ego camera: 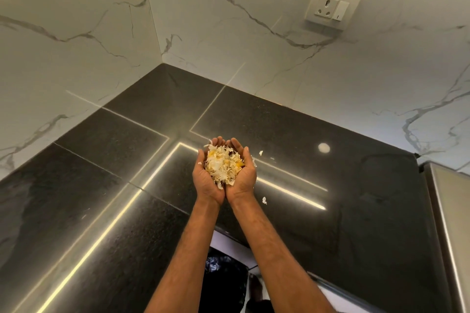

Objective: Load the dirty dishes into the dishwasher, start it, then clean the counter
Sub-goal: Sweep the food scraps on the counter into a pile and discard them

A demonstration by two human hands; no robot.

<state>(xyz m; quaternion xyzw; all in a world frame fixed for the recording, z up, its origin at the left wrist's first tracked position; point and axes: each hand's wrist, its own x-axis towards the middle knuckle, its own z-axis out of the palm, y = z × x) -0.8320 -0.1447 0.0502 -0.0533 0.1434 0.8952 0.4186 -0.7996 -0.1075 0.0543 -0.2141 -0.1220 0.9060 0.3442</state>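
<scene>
Now scraps (pixel 223 164) are cupped in the left hand (pixel 207 181) and right hand (pixel 243 179), pressed together, and could be spilled onto the counter (pixel 343 185) if palms are parted.

Warm, fairly bright, sharp view. The polished black stone worktop (pixel 356 185) mirrors long glaring light strips (pixel 102 236) and one round lamp spot (pixel 323 147). The white veined marble wall (pixel 76 33) behind the worktop is softly, evenly lit. Wide-angle distortion bends straight lines toward the edges.
</scene>
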